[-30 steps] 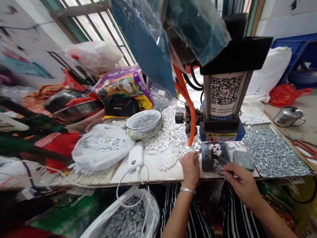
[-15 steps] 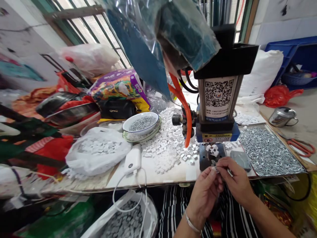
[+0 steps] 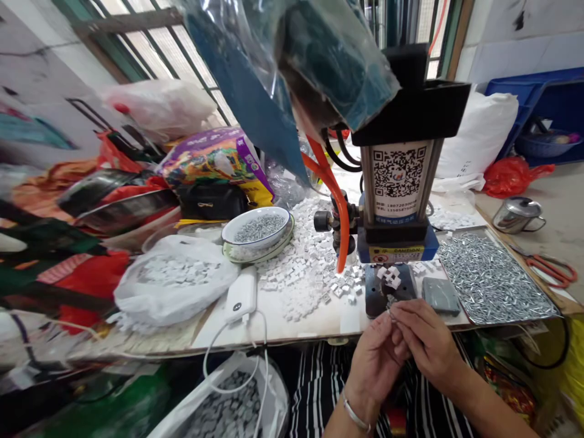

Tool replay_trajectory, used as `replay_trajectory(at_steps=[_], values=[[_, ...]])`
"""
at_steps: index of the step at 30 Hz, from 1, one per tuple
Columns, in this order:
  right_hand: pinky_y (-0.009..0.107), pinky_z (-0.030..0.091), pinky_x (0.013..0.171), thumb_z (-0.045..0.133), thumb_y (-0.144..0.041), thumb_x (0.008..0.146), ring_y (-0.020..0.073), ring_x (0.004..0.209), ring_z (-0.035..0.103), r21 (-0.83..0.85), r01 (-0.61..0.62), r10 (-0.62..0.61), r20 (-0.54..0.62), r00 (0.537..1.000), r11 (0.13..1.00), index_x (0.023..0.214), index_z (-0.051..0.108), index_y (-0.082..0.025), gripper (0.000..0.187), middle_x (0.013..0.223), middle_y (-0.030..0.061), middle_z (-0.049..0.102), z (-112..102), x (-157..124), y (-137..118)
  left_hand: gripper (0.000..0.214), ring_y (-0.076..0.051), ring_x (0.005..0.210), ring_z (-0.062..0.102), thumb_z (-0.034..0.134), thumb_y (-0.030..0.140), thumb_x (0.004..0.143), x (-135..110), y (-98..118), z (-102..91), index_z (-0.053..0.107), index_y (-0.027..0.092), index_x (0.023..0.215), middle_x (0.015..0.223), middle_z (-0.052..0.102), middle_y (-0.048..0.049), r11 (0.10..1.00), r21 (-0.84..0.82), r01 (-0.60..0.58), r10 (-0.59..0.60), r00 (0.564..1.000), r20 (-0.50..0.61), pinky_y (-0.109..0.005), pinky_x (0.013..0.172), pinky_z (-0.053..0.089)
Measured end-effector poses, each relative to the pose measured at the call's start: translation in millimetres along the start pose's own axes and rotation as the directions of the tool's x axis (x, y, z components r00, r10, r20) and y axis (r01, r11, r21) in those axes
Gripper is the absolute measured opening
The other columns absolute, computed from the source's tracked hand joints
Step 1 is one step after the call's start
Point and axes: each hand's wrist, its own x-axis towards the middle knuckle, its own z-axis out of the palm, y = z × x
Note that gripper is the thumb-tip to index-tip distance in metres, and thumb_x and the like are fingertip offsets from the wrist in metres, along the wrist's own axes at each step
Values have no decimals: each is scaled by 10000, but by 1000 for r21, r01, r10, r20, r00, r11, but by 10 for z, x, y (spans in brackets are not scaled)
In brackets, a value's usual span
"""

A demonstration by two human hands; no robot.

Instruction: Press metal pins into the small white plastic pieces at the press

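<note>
My left hand [image 3: 375, 348] and my right hand [image 3: 424, 336] meet fingertip to fingertip at the front edge of the press's dark base plate [image 3: 373, 293]. Both are closed in a pinch. What they hold is tiny and mostly hidden by the fingers. Several small white plastic pieces [image 3: 390, 277] lie on the plate, just beyond my fingertips. Above it stands the pneumatic press [image 3: 401, 234] with a QR code label. A grey block [image 3: 440, 295] lies right of the plate, close to my right hand.
Loose white pieces [image 3: 296, 274] cover the table to the left, beside a power bank [image 3: 241, 295] with a cable. Metal pins [image 3: 495, 277] fill a tray at right, near red-handled scissors [image 3: 550, 267]. An orange hose [image 3: 340, 213] hangs by the press. Below the table edge is a lined bin [image 3: 276, 389].
My hands stay pinched together at the plate's front edge; the right fingers have closed further over the left fingertips. The whole view has shifted slightly.
</note>
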Motion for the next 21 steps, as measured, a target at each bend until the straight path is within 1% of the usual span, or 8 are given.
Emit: replay_trajectory(at_steps=[4, 7, 10, 11, 13, 15, 16, 21], values=[[380, 542, 983, 520, -73, 957, 199, 1114, 639, -8, -20, 20, -16, 1000, 1000, 1252, 654, -232, 360, 1165, 90, 707, 4, -12, 39, 343, -54, 554, 421, 914, 310, 682, 32, 8, -30, 665, 120, 822, 627, 486, 51, 995, 100, 23, -25, 999, 21, -178, 546, 359], [332, 562, 915, 541, -128, 968, 184, 1041, 661, 46, -96, 95, 26, 995, 994, 1158, 688, -239, 264, 1086, 73, 712, -54, 20, 90, 374, -72, 512, 399, 828, 444, 768, 53, 63, -39, 614, 139, 740, 580, 479, 42, 946, 323, 13, -34, 998, 61, -215, 513, 305], [312, 559, 852, 576, -218, 969, 181, 972, 667, 79, -232, 227, 72, 971, 969, 1129, 686, -241, 195, 1056, 59, 709, -155, 113, 163, 367, -99, 536, 412, 740, 491, 838, 107, 203, -15, 615, 157, 749, 582, 500, 33, 772, 617, -153, 170, 985, 30, -238, 533, 301], [308, 554, 828, 584, -247, 968, 180, 937, 664, 74, -277, 273, 64, 960, 958, 1122, 682, -236, 184, 1038, 55, 710, -187, 160, 194, 332, -109, 568, 432, 734, 470, 844, 143, 264, 0, 630, 163, 771, 605, 517, 30, 682, 695, -229, 294, 956, 26, -242, 559, 322], [303, 540, 784, 592, -291, 961, 176, 862, 648, 59, -346, 344, 37, 938, 936, 1083, 681, -221, 166, 985, 48, 711, -228, 274, 266, 244, -137, 677, 499, 761, 405, 820, 252, 385, 28, 668, 180, 840, 705, 581, 15, 497, 793, -352, 526, 849, 47, -253, 646, 376], [307, 529, 763, 597, -319, 950, 177, 824, 638, 55, -373, 373, 17, 928, 926, 1026, 687, -208, 162, 946, 46, 714, -224, 397, 345, 223, -171, 824, 558, 800, 338, 772, 397, 476, 41, 691, 199, 908, 854, 647, -11, 384, 819, -427, 655, 751, 85, -265, 739, 407], [311, 527, 759, 599, -327, 944, 181, 825, 640, 54, -375, 375, 12, 927, 925, 1004, 693, -205, 166, 942, 48, 718, -204, 455, 384, 244, -181, 871, 572, 814, 315, 751, 474, 504, 38, 694, 207, 934, 913, 663, -19, 370, 814, -448, 669, 736, 101, -269, 767, 414], [332, 548, 757, 591, -318, 925, 199, 852, 675, -10, -313, 313, -34, 949, 950, 949, 729, -219, 171, 938, 61, 739, -31, 610, 529, 262, -184, 887, 613, 803, 285, 752, 764, 485, -30, 694, 212, 979, 954, 704, -27, 525, 702, -482, 480, 848, 224, -296, 831, 462]])
